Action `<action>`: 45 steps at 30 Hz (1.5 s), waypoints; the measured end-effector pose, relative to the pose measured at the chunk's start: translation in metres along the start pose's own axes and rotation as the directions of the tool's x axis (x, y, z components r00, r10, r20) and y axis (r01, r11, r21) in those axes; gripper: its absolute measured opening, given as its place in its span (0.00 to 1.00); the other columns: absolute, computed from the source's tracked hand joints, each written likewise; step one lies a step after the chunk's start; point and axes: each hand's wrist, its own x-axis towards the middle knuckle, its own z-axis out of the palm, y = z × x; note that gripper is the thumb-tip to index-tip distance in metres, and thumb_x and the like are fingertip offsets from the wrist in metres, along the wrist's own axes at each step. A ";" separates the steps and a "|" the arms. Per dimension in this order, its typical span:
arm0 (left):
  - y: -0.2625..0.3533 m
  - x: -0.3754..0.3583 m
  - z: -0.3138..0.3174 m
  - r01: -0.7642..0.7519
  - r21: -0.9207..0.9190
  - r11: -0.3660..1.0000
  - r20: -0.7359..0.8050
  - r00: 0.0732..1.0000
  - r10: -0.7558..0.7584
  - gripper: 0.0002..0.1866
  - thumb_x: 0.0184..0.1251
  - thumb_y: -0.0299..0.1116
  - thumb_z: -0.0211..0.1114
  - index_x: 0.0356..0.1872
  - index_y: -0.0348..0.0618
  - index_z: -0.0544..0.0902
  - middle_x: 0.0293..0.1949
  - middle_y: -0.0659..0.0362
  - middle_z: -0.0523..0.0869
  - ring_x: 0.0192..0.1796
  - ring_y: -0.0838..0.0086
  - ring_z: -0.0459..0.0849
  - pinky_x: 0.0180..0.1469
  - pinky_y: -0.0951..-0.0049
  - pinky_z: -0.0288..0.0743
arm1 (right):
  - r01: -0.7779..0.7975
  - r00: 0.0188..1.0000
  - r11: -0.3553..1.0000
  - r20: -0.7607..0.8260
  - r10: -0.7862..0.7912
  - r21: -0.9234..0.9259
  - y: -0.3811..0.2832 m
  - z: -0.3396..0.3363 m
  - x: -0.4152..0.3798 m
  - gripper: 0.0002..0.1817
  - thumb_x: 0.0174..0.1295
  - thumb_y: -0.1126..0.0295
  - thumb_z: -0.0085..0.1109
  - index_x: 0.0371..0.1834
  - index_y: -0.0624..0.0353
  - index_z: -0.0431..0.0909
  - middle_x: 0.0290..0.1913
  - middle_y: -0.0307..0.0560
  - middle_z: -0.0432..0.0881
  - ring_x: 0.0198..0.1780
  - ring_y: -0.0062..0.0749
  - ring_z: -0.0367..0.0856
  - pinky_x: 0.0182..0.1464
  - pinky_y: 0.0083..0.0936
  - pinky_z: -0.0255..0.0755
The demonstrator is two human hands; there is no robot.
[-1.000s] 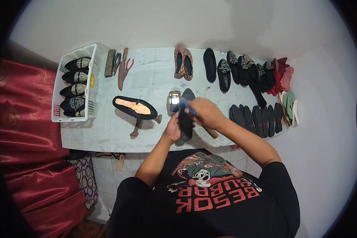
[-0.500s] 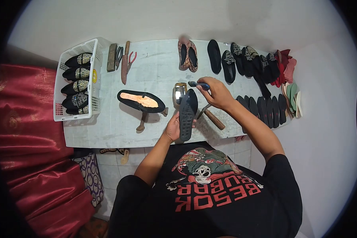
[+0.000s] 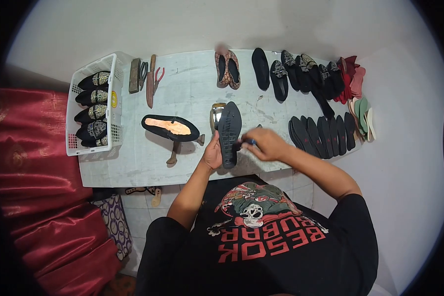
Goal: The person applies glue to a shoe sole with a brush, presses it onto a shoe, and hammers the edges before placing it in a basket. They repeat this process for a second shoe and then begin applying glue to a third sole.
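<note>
My left hand (image 3: 213, 154) is closed on a black shoe sole (image 3: 230, 129), held up over the front of the table with its grid-patterned face showing. In my right hand (image 3: 269, 144) is a small blue-handled brush (image 3: 250, 141). Its dark bristle end is at the right edge of the sole's lower part, blurred; contact is hard to make out. Partly behind the sole stands a shiny metal can (image 3: 215, 114). To the left, a black shoe (image 3: 148, 124) lies bottom up on a metal shoe stand (image 3: 172, 155), its pale orange underside exposed.
A white basket (image 3: 114, 74) of decorated black shoes stands at far left. Beside it lie a block (image 3: 134, 76), a sheathed knife (image 3: 150, 89) and red-handled pliers (image 3: 158, 79). Patterned shoes (image 3: 221, 69) sit at the back; black shoes (image 3: 279, 81) and soles (image 3: 323, 138) line the right.
My right hand has brought the brush down from above the sole's tip, near the can, to the sole's lower right side. My left hand still holds the sole. The view has shifted slightly.
</note>
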 end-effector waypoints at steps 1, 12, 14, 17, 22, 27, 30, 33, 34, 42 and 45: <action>-0.001 0.000 0.006 -0.014 0.010 1.000 0.012 1.000 0.014 0.33 0.88 0.57 0.40 0.74 0.41 0.72 0.64 0.48 0.84 0.63 0.57 0.86 0.67 0.53 0.80 | 0.003 0.999 0.999 -0.050 -0.005 -0.035 0.004 -0.013 0.008 0.15 0.67 0.63 0.68 0.50 0.62 0.80 0.36 0.53 0.81 0.39 0.52 0.82 0.42 0.43 0.75; -0.006 0.016 0.025 -0.079 -0.041 0.996 0.058 0.995 0.082 0.35 0.85 0.61 0.42 0.74 0.41 0.72 0.62 0.42 0.84 0.58 0.50 0.88 0.57 0.50 0.86 | 0.326 0.945 0.935 0.065 -0.320 -0.142 0.000 0.004 -0.033 0.23 0.65 0.65 0.69 0.62 0.57 0.78 0.46 0.51 0.81 0.42 0.47 0.81 0.42 0.41 0.73; 0.000 0.024 0.019 -0.133 -0.016 0.991 0.070 0.988 0.134 0.36 0.85 0.62 0.42 0.75 0.41 0.72 0.63 0.40 0.84 0.60 0.47 0.87 0.59 0.48 0.85 | 0.314 0.946 0.949 0.093 -0.311 -0.019 -0.010 0.016 -0.054 0.21 0.67 0.65 0.68 0.61 0.57 0.77 0.45 0.52 0.79 0.42 0.48 0.81 0.42 0.42 0.74; 0.002 0.027 0.029 -0.101 -0.038 0.994 0.116 0.988 0.105 0.32 0.85 0.55 0.43 0.74 0.41 0.73 0.63 0.40 0.83 0.61 0.45 0.86 0.61 0.45 0.84 | 0.320 0.931 0.945 0.165 -0.326 0.062 -0.005 0.006 -0.055 0.19 0.69 0.64 0.66 0.60 0.58 0.77 0.43 0.52 0.79 0.40 0.47 0.82 0.42 0.43 0.74; -0.022 0.027 0.037 -0.065 -0.117 0.991 0.045 0.996 0.071 0.30 0.84 0.51 0.46 0.74 0.40 0.73 0.65 0.43 0.83 0.65 0.51 0.84 0.71 0.44 0.73 | 0.109 0.970 0.994 0.219 -0.110 0.017 0.005 -0.057 -0.007 0.16 0.71 0.62 0.62 0.54 0.60 0.76 0.44 0.52 0.77 0.43 0.51 0.82 0.41 0.43 0.76; -0.041 0.029 0.041 -0.060 -0.182 0.981 0.140 0.986 0.086 0.28 0.85 0.50 0.47 0.73 0.43 0.74 0.67 0.47 0.83 0.69 0.53 0.81 0.73 0.44 0.72 | 0.198 0.975 0.968 -0.070 -0.210 -0.152 -0.003 -0.085 0.023 0.15 0.70 0.65 0.62 0.52 0.62 0.75 0.41 0.53 0.75 0.41 0.53 0.79 0.41 0.45 0.75; -0.039 0.033 0.037 -0.038 -0.219 0.975 0.180 0.981 0.079 0.29 0.85 0.52 0.46 0.74 0.43 0.73 0.67 0.45 0.83 0.68 0.52 0.82 0.70 0.44 0.75 | 0.226 0.969 0.955 -0.056 -0.240 -0.194 -0.002 -0.074 0.015 0.16 0.69 0.65 0.63 0.53 0.63 0.75 0.41 0.53 0.75 0.42 0.51 0.79 0.43 0.44 0.75; -0.028 0.034 0.052 -0.126 -0.163 0.979 0.019 0.991 0.130 0.30 0.85 0.53 0.45 0.75 0.43 0.72 0.65 0.41 0.83 0.65 0.48 0.84 0.68 0.43 0.77 | 0.253 0.966 0.958 0.081 -0.244 -0.136 -0.002 -0.043 -0.013 0.16 0.69 0.67 0.64 0.55 0.61 0.75 0.40 0.51 0.75 0.44 0.50 0.80 0.46 0.44 0.75; -0.024 0.035 0.059 -0.169 -0.117 0.979 -0.070 0.984 0.162 0.31 0.86 0.54 0.44 0.75 0.43 0.72 0.65 0.40 0.83 0.64 0.47 0.85 0.67 0.42 0.78 | 0.256 0.961 0.962 0.134 -0.242 -0.099 -0.009 -0.035 -0.022 0.16 0.69 0.67 0.64 0.56 0.60 0.75 0.40 0.51 0.75 0.44 0.50 0.80 0.47 0.45 0.75; -0.008 0.028 0.045 -0.091 -0.178 0.980 0.108 0.988 0.112 0.32 0.86 0.55 0.43 0.75 0.39 0.71 0.65 0.38 0.82 0.65 0.45 0.84 0.69 0.43 0.77 | 0.099 0.970 0.995 0.222 -0.098 0.004 -0.016 -0.048 -0.011 0.19 0.70 0.63 0.64 0.59 0.60 0.76 0.44 0.55 0.82 0.46 0.53 0.83 0.47 0.44 0.79; -0.011 0.027 0.041 -0.042 -0.218 0.975 0.194 0.977 0.085 0.32 0.87 0.54 0.44 0.76 0.39 0.70 0.68 0.42 0.81 0.68 0.48 0.82 0.72 0.44 0.74 | 0.122 0.993 0.984 0.013 -0.121 -0.133 -0.016 -0.083 0.020 0.15 0.72 0.62 0.62 0.52 0.61 0.76 0.41 0.55 0.79 0.45 0.56 0.82 0.46 0.46 0.77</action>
